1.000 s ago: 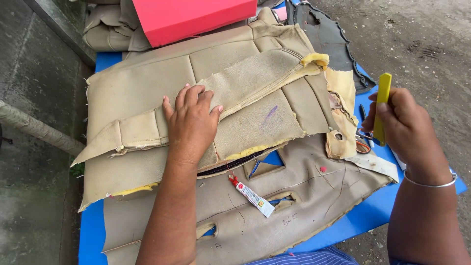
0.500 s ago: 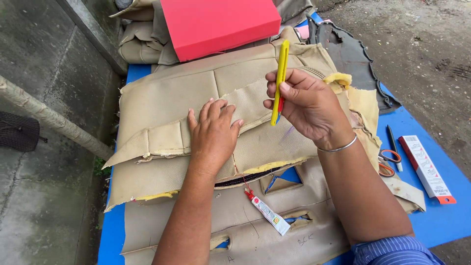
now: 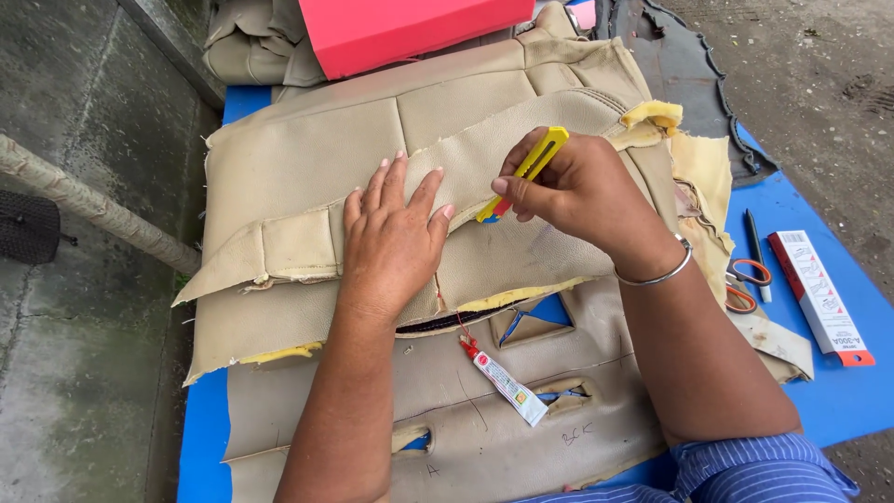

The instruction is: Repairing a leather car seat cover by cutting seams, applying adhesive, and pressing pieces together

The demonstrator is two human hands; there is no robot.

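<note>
A grey concrete floor (image 3: 84, 307) runs down the far left, crossed by a pale, rough pole (image 3: 88, 210) lying at a slant. Beside it starts the blue table (image 3: 200, 438), almost wholly covered by beige upholstery.

The left hand (image 3: 396, 244) lies flat, palm down, on the top beige seat cover (image 3: 307, 177), its fingers (image 3: 386, 182) spread and released, gripping nothing; it presses the leathery, stitched panel against the layer below. The cover is soft, creased and ragged at its edges, with yellow foam (image 3: 279, 353) showing along the torn lower rim below the wrist. Beneath the forearm lies a flatter beige panel (image 3: 484, 438) with cut-out slots through which the blue table shows. On it, just below and right of the left palm, a small white glue tube (image 3: 503, 384) with a red cap lies at a slant.

Above the fingertips, at the top edge, sits a coral-red box (image 3: 410, 28), smooth and hard-edged.

The right hand (image 3: 577, 191) is clenched around a yellow utility knife (image 3: 526, 170), thumb and forefinger pinching it near the tip, which meets the cover just right of the left fingers. A thin metal bangle (image 3: 652, 275) circles the wrist. Right of the knuckles, more yellow foam bulges from the cover's torn corner. Farther right on bare blue table lie orange-handled scissors (image 3: 743, 281), a dark pen (image 3: 756, 247) and a long white-and-red carton (image 3: 821, 298).
</note>
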